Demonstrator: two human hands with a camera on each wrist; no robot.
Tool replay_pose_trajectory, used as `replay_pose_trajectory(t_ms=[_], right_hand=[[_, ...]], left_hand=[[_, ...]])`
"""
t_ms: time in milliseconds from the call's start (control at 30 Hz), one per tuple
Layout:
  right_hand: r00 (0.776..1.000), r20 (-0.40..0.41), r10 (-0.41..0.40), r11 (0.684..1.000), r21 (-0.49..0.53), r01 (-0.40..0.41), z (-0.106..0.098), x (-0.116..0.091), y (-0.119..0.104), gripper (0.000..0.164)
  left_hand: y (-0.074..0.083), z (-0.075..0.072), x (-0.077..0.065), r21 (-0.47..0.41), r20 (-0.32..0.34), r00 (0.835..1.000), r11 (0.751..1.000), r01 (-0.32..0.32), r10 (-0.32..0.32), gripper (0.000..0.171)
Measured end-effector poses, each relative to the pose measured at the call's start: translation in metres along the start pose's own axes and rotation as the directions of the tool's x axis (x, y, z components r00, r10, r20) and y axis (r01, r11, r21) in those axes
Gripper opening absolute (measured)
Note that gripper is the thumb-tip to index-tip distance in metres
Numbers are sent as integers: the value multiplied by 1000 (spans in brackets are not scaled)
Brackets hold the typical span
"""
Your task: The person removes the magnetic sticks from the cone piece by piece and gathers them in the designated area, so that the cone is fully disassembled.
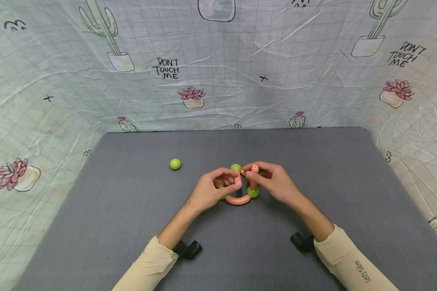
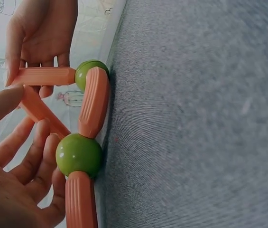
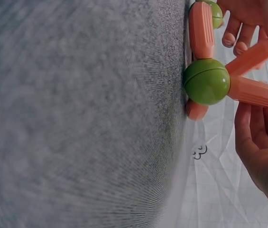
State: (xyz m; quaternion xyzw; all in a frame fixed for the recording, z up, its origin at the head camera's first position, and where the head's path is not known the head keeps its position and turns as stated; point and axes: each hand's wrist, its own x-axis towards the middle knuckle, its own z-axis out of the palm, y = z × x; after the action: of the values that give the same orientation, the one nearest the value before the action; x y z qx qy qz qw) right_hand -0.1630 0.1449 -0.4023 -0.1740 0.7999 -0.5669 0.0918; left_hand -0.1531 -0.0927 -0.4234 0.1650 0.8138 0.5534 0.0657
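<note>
Both left hand (image 1: 211,189) and right hand (image 1: 276,184) pinch orange plastic rods (image 1: 253,184), fingers part-curled. Likely light and stiff, they suit mid-length grips.

High head view, nearer wrist views

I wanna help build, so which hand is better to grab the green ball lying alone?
Probably the left hand: it's nearer that green ball. The right hand is farther away and holds an upright orange stick. The left should first release its tilted orange stick.

Cactus-print cloth (image 1: 225,52) walling a gray table (image 1: 131,202) suggests a curtained booth.
</note>
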Motion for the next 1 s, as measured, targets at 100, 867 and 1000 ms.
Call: replay_pose_trajectory(t_ms=[100, 867, 1000], right_hand=[[1000, -5, -9, 1000, -7, 9, 0, -1, 1, 32], [996, -41, -78, 995, -71, 75, -10, -7, 8, 26], [996, -43, -80, 995, -59, 77, -11, -8, 8, 25]], left_hand=[[-3, 0, -2, 43, 13, 1000, 999, 2, -3, 33], [-12, -2, -2, 247, 97, 991, 962, -113, 91, 42], [-11, -2, -2, 277, 101, 990, 953, -125, 100, 40]])
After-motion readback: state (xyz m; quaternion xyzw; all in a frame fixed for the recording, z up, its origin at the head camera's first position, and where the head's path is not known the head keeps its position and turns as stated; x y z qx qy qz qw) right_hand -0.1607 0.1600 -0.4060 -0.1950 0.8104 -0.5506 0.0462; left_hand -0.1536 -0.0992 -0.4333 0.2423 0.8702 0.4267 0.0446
